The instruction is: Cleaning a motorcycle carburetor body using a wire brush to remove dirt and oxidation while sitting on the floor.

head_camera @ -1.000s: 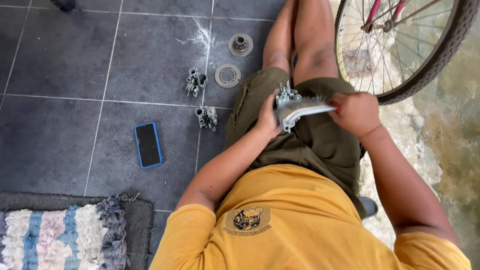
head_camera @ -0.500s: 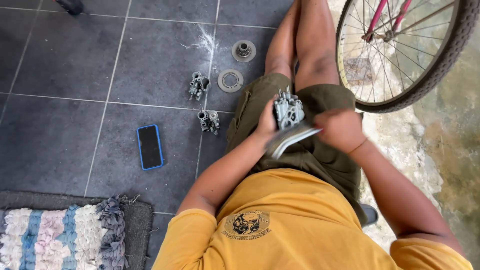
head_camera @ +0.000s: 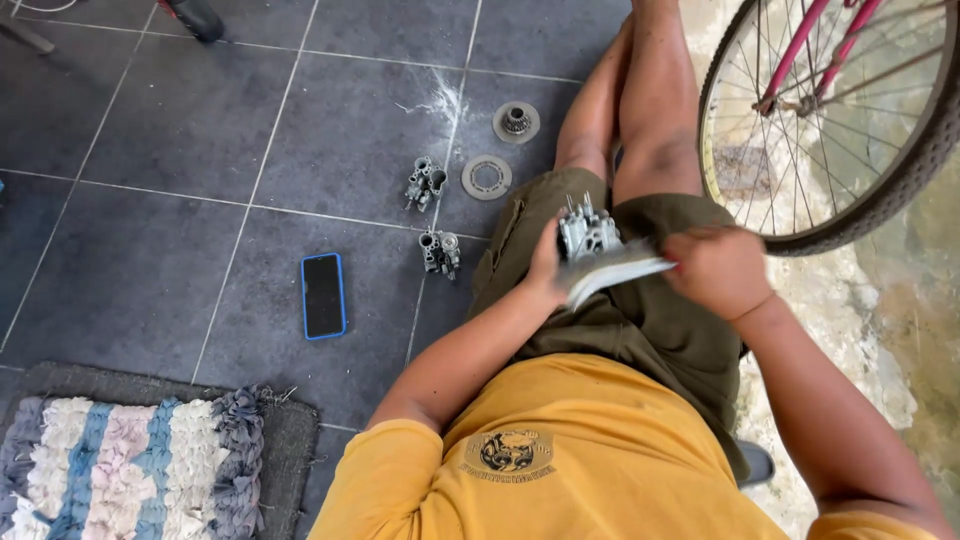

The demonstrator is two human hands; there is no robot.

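Fingers of left hand (head_camera: 548, 268) wrapped round grey carburetor body (head_camera: 587, 232) at frame centre over lap, right hand (head_camera: 718, 270) closed on blurred pale strip (head_camera: 615, 272) against it; slipping grip could drop carburetor onto dark floor tiles (head_camera: 180, 130).

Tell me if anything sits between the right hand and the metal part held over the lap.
Only the pale flat strip: the right hand grips one end and its other end lies against the metal part, which the left hand holds. Nothing else visible comes between them.
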